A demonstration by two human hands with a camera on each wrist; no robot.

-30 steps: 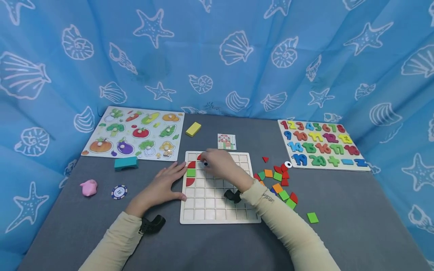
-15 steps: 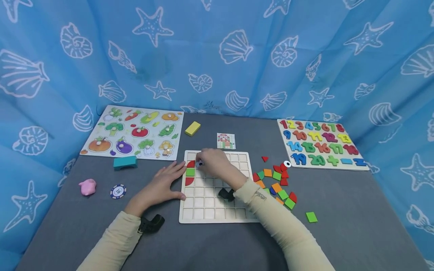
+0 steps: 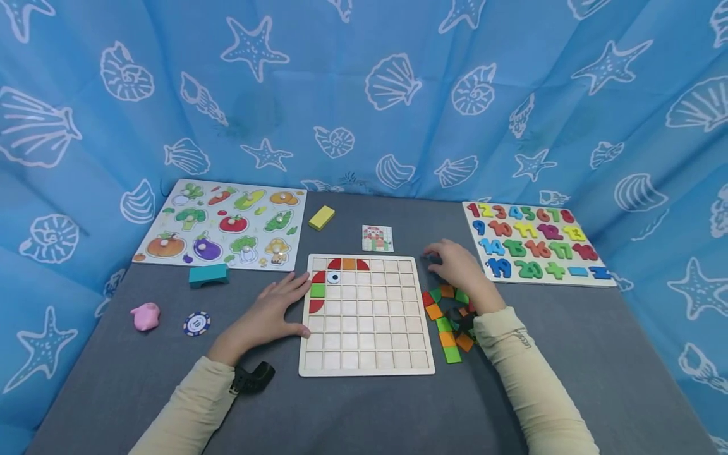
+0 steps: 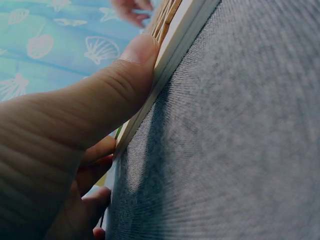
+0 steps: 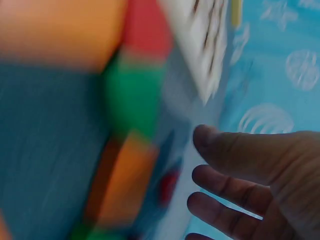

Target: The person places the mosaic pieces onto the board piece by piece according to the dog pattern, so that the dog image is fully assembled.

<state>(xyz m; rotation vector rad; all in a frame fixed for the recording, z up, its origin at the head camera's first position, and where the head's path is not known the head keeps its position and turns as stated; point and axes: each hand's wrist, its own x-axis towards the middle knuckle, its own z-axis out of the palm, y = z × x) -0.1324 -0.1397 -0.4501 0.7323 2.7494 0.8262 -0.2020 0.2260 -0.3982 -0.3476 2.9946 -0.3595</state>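
Note:
My left hand (image 3: 267,316) rests at the left edge of a wooden grid board (image 3: 364,370), fingers straight and thumb spread. In the left wrist view the thumb (image 4: 120,75) touches the board's rim. Red rounded tiles, a green tile (image 3: 317,291) and an orange tile (image 3: 349,264) sit in cells at the board's upper left. Below the top row lies an eye tile (image 3: 333,277). My right hand (image 3: 457,268) hovers right of the board, fingers loosely bent and apart, with nothing seen between them. Loose coloured tiles (image 3: 447,339) lie below it, some hidden by hand and wrist.
A small picture card (image 3: 377,239) and a yellow block (image 3: 321,218) lie behind the board. A vegetable puzzle (image 3: 300,221) is at back left, a number puzzle (image 3: 546,280) at right. Nearer left are a teal block (image 3: 208,275), pink figure (image 3: 146,316) and poker chip (image 3: 196,323).
My right hand has left the board and moved right, over the loose tiles. The eye tile it was placing now shows in a cell. Several loose tiles have shifted left. The left hand stays.

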